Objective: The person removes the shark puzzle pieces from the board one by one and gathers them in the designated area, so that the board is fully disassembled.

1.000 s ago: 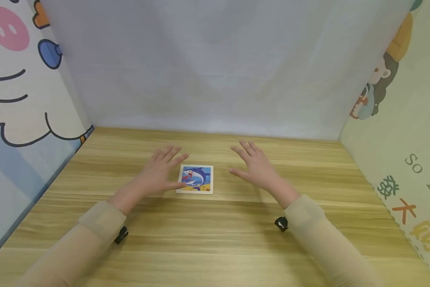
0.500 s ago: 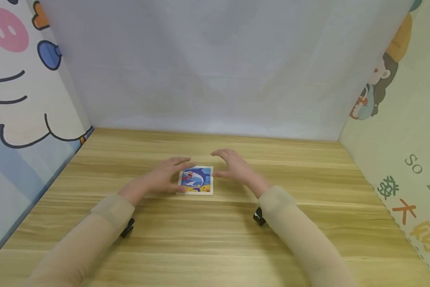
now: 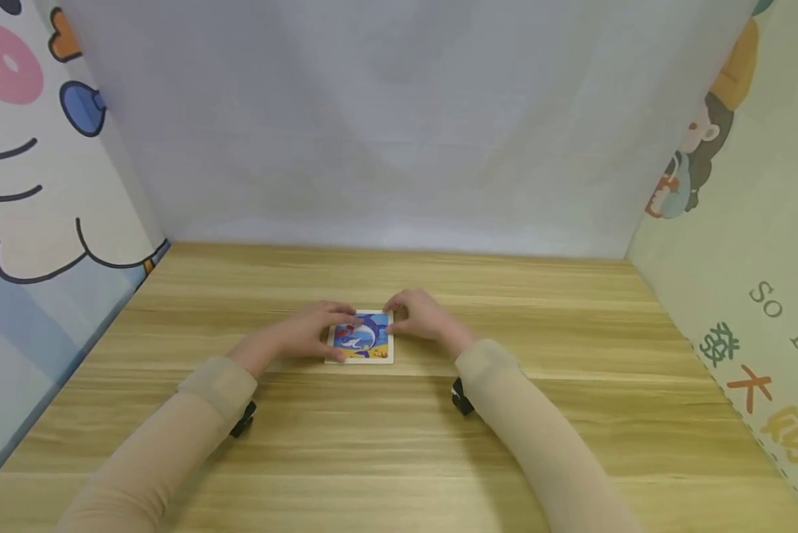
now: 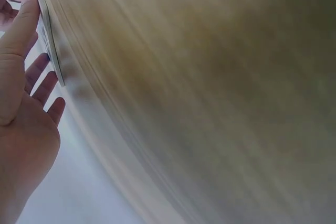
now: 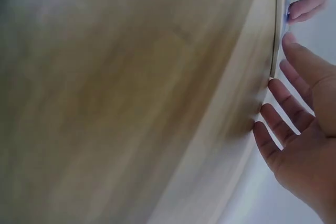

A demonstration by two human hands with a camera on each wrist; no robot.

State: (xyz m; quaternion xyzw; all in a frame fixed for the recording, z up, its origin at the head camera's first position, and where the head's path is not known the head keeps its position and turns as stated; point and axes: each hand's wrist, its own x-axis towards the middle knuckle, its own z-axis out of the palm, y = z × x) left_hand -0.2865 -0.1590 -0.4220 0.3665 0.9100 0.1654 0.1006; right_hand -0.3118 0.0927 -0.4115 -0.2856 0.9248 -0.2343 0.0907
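Observation:
A small square picture board [image 3: 374, 346] with a white border lies flat on the wooden table, printed with a blue-and-white cartoon sea animal over yellow sand. My left hand [image 3: 300, 333] spans its left side, thumb at the lower left edge and fingers over the upper left part, which they partly hide. At the upper right corner is my right hand [image 3: 426, 317], with bent, relaxed fingers and the thumb by the right edge. In the right wrist view, the fingertips of the right hand [image 5: 302, 119] come down right at the board's end and the tabletop.
The wood-grain table [image 3: 399, 444] reaches back to a pale cloth wall [image 3: 399, 133]. A cartoon-printed panel [image 3: 26, 148] stands on the left, a pale green printed one [image 3: 772, 222] on the right. A dark wrist device [image 3: 462, 396] shows under the right sleeve.
My right hand has come in leftward from beside the board to its upper right corner. My left hand has moved slightly right, onto the left side. The board stays in place.

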